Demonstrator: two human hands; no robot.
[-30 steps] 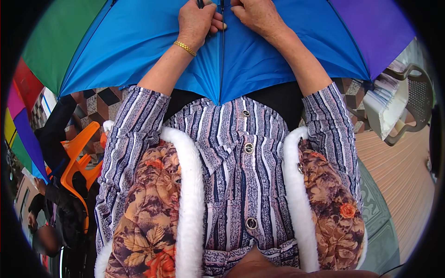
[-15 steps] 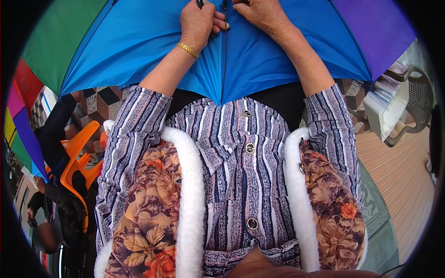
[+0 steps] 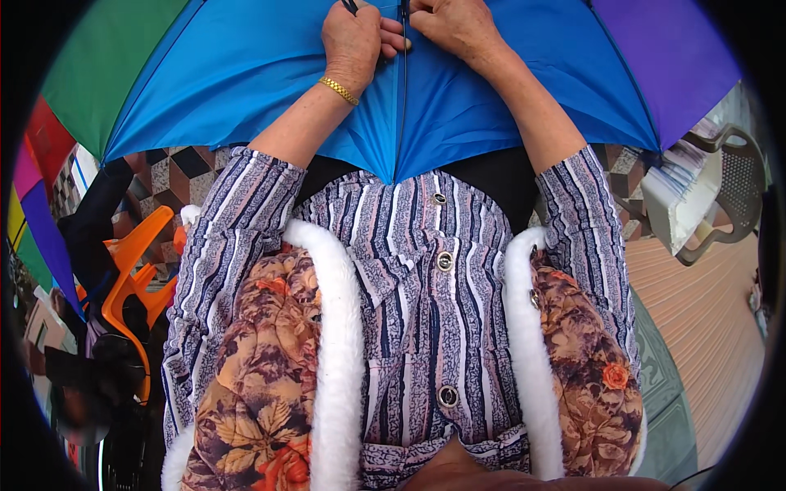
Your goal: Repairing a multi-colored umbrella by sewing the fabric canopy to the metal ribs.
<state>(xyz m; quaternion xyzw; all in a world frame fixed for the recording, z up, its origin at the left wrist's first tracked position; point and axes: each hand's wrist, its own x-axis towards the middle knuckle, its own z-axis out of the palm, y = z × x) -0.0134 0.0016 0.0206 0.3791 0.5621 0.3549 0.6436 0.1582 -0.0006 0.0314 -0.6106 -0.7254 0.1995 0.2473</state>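
An opened umbrella [image 3: 246, 90] lies spread over my lap with its inner side up, its panels blue in front of me, green to the left and purple to the right. A thin dark rib [image 3: 401, 106] runs down the middle of the blue cloth. Left of that rib, my left hand [image 3: 354, 41] is closed on a thin black stick-like thing [image 3: 350, 6], its lower fingers reaching toward the rib. My right hand [image 3: 457, 29] is closed in a pinch at the rib from the other side. What its fingertips hold is hidden near the top edge.
An orange plastic chair [image 3: 131, 303] stands at the left, near a blurred person in dark clothes. Other coloured umbrella panels [image 3: 49, 221] show at the far left. On the right, a grey-brown chair [image 3: 741, 188] carries a white box [image 3: 684, 200] of thin sticks.
My right fingers have curled in closer at the rib. My left hand keeps its grip and has barely shifted. The person at the left has moved.
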